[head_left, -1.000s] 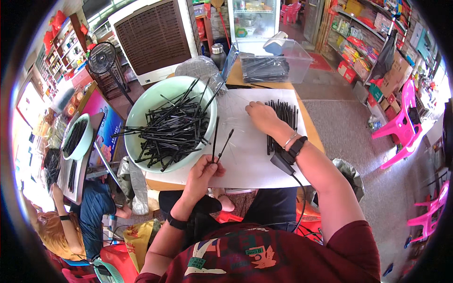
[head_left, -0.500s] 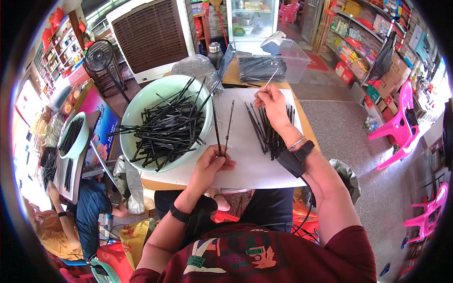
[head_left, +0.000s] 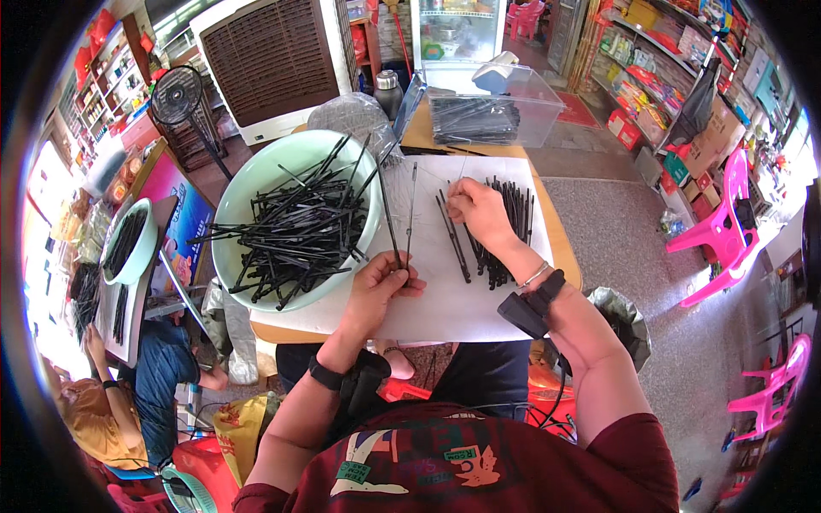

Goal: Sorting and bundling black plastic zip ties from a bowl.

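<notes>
My left hand [head_left: 382, 289] is closed around the lower ends of two thin black rods [head_left: 410, 212], which stand up from the fingers and spread slightly apart. Farther right, my right hand [head_left: 481, 212] is raised over the white sheet, its fingers pinched together. A faint thin stick rises from those fingertips; most of it is hard to see. Under and beside the right hand lies a row of similar black rods [head_left: 519, 224]. Left of my hands, a pale green basin [head_left: 229, 190] holds a tangled heap of black rods [head_left: 299, 227].
The white sheet [head_left: 428, 312] covers the wooden table. A clear plastic box [head_left: 539, 115] with dark rods stands at its far end. On the left a co-worker [head_left: 103, 410] sits by another green basin [head_left: 144, 256]. Pink chairs [head_left: 723, 227] stand at right.
My right hand has lowered slightly and come left, toward the left hand's rods. Its pale stick, plain before, is now only faintly visible. The left hand keeps its two rods.
</notes>
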The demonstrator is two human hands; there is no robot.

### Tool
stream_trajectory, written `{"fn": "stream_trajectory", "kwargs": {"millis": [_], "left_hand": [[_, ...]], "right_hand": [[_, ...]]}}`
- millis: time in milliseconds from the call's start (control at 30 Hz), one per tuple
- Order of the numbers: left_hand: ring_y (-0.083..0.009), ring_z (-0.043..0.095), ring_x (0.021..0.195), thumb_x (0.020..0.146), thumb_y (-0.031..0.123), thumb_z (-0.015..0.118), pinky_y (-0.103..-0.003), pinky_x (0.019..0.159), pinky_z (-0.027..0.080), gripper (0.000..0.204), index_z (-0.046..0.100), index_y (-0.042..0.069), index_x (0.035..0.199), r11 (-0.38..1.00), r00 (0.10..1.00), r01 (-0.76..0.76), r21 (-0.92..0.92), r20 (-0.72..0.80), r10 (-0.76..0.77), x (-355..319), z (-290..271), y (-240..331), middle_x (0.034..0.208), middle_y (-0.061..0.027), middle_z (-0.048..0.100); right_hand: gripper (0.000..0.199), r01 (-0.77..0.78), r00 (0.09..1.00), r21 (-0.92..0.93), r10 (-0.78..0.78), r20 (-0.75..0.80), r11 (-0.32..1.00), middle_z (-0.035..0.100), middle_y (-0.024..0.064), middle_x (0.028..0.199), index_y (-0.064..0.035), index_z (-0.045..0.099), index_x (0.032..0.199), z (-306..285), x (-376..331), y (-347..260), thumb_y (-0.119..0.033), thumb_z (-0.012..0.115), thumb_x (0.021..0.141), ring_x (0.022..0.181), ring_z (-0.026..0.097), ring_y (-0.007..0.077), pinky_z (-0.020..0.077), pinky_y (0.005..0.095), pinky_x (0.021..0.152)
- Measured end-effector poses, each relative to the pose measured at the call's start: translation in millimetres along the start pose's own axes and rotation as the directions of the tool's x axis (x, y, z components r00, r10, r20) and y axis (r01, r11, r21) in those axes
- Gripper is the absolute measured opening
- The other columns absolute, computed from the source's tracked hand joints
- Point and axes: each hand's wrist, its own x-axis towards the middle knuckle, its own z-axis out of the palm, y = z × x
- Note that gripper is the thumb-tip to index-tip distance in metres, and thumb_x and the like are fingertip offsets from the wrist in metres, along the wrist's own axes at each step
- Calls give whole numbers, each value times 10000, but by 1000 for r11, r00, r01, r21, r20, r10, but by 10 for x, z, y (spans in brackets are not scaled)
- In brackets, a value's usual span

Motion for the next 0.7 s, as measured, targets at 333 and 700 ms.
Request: {"fn": "stream_trajectory", "kwargs": {"millis": [333, 700], "left_hand": [[-211, 616, 944, 906, -26, 449, -314, 845, 520, 310, 449, -35, 1216, 997, 998, -27, 70, 63, 22, -47, 12, 28, 987, -104, 567], [-242, 632, 933, 888, -44, 470, -332, 831, 532, 275, 439, -20, 1160, 999, 998, 24, 31, 52, -26, -51, 38, 52, 1016, -151, 602]], "right_hand": [[88, -119, 988, 304, 144, -60, 945, 624, 89, 793, 10, 543, 855, -206, -36, -80, -56, 493, 885, 661, 609, 154, 522, 287, 618], [82, -170, 984, 736, 76, 160, 656, 628, 93, 879, -10, 569, 949, 186, -560, -134, -65, 537, 897, 788, 632, 191, 533, 324, 742]]}}
